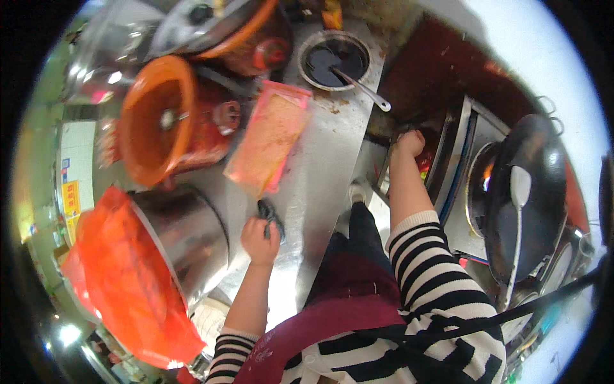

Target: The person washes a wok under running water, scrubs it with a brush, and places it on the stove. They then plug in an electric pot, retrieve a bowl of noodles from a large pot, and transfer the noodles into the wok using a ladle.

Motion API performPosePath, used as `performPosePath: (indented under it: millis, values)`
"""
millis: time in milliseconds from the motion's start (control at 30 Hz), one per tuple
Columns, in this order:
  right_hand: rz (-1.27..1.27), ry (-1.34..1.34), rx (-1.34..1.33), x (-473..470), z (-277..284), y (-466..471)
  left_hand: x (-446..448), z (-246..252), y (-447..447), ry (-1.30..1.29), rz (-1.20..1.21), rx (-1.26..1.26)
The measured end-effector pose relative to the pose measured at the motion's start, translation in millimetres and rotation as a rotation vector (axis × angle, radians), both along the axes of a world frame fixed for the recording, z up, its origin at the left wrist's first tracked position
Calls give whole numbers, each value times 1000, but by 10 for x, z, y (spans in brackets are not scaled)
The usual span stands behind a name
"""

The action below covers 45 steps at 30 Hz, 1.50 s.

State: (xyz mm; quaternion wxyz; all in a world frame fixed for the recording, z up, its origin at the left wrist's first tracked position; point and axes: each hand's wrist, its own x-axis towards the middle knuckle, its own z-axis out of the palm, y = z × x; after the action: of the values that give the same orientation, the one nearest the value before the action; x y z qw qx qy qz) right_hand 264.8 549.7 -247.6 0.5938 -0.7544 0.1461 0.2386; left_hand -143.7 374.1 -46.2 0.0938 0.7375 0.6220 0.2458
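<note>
My left hand (260, 241) is over the steel counter (312, 168), its fingers closed on a small dark object (273, 220) whose kind is blurred. Just beyond it lies a pink-rimmed plastic tray or box (273, 139) with an orange-tan surface. My right hand (407, 143) reaches down past the counter's edge, beside the metal frame of the stove (458, 158). Its fingers are curled, and whether they grip something is hidden. A metal bowl of dark liquid (312, 65) stands at the counter's far end, with a metal ladle (367, 91) resting in it.
To the left are an orange-rimmed pot (158, 125), another orange-rimmed vessel (240, 36) and a steel pot (187, 240) by a red plastic bag (134, 288). A black wok (539, 201) leans at the right with a metal spatula (519, 192), near a burner flame (488, 177).
</note>
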Motion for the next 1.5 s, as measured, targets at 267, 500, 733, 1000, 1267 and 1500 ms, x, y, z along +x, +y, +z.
performPosePath:
  millis: [267, 500, 733, 1000, 1267, 1500]
  values:
    - [27, -253, 196, -245, 2483, 156, -107, 274, -352, -580, 164, -551]
    - [1163, 7, 473, -512, 3840, 284, -275, 734, -1667, -1231, 431, -573]
    - [1649, 10, 279, -1377, 3970, 1116, -331, 1094, -2034, -1472, 715, -241]
    - [1138, 160, 280, -2209, 3694, 2194, -162, 1118, -1865, -1391, 844, -150]
    - [1270, -297, 302, -1704, 4263, 1835, -271, 1097, -1830, -1491, 901, -124]
    - [1727, -579, -29, -696, 5077, 661, -498, 1478, -1606, -1289, 763, -80]
